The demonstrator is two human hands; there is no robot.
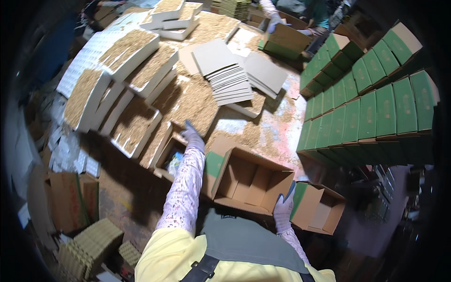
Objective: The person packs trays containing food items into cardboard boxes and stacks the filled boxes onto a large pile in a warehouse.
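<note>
In front of me an open, unfilled cardboard box (252, 179) with a green band stands tilted slightly, its flap folded back on the left. My right hand (283, 209), in a pale glove with dark fingertips, grips that box's right wall, thumb at the rim and fingers outside. My left hand (193, 137), also gloved, reaches forward over the edge of a smaller open carton (162, 148); its fingers are spread apart and nothing shows in them. Inside the small carton lies a crumpled blue and white plastic item (175, 163). Wood shavings (190, 105) lie just beyond the left hand.
White trays of shavings (137, 130) stand at left. Grey cardboard sheets (230, 83) lie fanned mid-table. Rows of green boxes (368, 112) are stacked at right. Another open box (317, 208) is beside my right hand. A co-worker's gloved hands (276, 23) hold a box at the back.
</note>
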